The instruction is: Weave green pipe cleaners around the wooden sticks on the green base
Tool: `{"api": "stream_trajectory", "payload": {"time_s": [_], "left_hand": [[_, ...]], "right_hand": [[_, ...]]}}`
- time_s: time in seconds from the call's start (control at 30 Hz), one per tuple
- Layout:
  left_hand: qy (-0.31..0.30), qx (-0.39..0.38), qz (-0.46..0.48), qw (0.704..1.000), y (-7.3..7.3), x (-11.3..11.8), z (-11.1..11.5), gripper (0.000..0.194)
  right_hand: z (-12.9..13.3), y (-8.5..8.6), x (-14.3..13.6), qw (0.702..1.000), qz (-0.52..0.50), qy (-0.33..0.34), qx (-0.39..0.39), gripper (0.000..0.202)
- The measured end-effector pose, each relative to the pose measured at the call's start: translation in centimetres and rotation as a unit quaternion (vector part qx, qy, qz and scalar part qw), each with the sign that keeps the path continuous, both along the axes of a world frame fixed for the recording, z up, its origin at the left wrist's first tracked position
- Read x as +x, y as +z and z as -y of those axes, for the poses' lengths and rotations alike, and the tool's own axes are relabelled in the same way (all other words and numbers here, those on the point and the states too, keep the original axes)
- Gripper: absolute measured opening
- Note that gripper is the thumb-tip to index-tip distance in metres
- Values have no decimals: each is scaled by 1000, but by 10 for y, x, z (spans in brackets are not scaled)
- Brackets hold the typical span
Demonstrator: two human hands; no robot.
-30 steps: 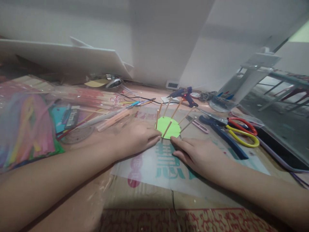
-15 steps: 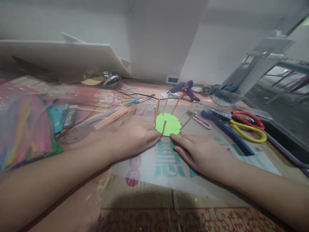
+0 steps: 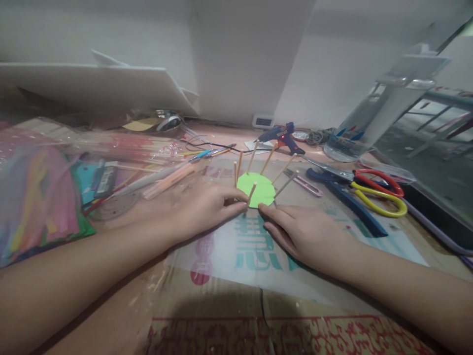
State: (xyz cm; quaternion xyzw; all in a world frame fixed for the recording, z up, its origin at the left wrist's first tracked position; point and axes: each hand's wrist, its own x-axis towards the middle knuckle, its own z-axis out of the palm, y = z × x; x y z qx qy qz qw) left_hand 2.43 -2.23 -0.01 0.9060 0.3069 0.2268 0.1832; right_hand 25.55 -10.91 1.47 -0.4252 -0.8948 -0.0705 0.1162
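Observation:
A bright green disc (image 3: 260, 190) lies flat on a printed plastic sheet, with several thin wooden sticks standing around its rim and leaning outward at the top. My left hand (image 3: 205, 209) is at the disc's near left edge, its thumb and index finger pinched at the foot of the nearest wooden stick (image 3: 252, 193). My right hand (image 3: 308, 229) rests to the right of it, index fingertip touching the disc's near edge. Its thumb lies apart, lower down, with nothing held between. The undersides of both hands are hidden.
A blue glue gun (image 3: 283, 137) with a red light lies behind the disc. On the right are scissors (image 3: 380, 195), blue-handled pliers (image 3: 354, 209), a pink cutter (image 3: 306, 185), a phone (image 3: 438, 214) and a clear bottle (image 3: 365, 125). Colourful pipe cleaners (image 3: 44, 197) spread at left.
My left thumb and index finger have come up around the foot of the nearest stick, which tilts slightly more to the right. The right hand stays at the disc's edge.

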Motion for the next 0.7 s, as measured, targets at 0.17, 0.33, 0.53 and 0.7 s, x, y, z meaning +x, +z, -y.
{"api": "stream_trajectory", "payload": {"time_s": [0.17, 0.33, 0.53, 0.7], "left_hand": [[10, -3, -30, 999, 1, 3, -1, 25], [10, -1, -42, 999, 2, 3, -1, 22], [3, 5, -35, 999, 3, 3, 0, 18], [11, 10, -33, 999, 2, 3, 0, 18]], "right_hand": [[0, -2, 0, 1000, -7, 0, 3, 31], [0, -3, 1, 1000, -4, -3, -2, 32], [-1, -4, 1, 1000, -14, 1, -1, 31], [-2, -4, 1, 1000, -9, 0, -6, 32]]}}
